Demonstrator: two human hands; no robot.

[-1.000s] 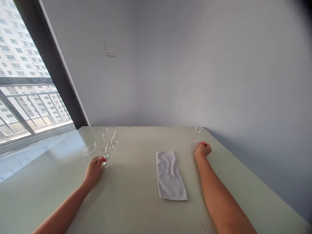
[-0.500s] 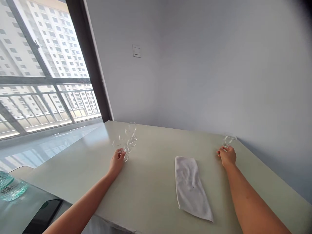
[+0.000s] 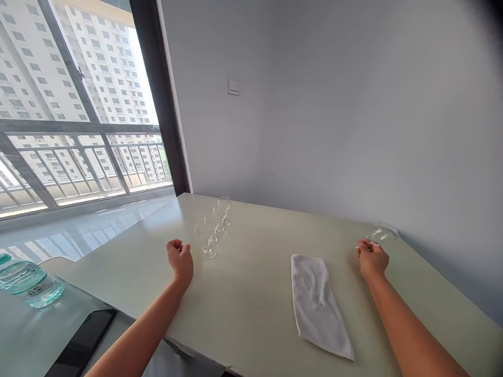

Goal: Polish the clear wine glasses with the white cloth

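Observation:
My left hand (image 3: 181, 261) is just left of the nearest wine glass (image 3: 209, 253), apart from it. It holds nothing; its fingers are loosely curled with the thumb apart. Behind that nearest glass, several clear stemmed glasses (image 3: 224, 209) stand upright in a row running back across the table. On the far right, my right hand (image 3: 373, 257) is closed on the stem of another wine glass (image 3: 387, 231). That glass tilts, its bowl pointing away to the right; the fingers hide most of its stem and foot.
A folded white cloth (image 3: 320, 309) lies on the pale table (image 3: 251, 293) between my arms. Off to the left, a lower surface carries a black phone (image 3: 82, 343) and a clear greenish water bottle (image 3: 33, 283) on its side. Grey walls (image 3: 334, 131) border the table's back and right.
My left hand has let go of the nearest wine glass and moved left of it. The glass in my right hand has tipped over to the right. The view has shifted slightly left.

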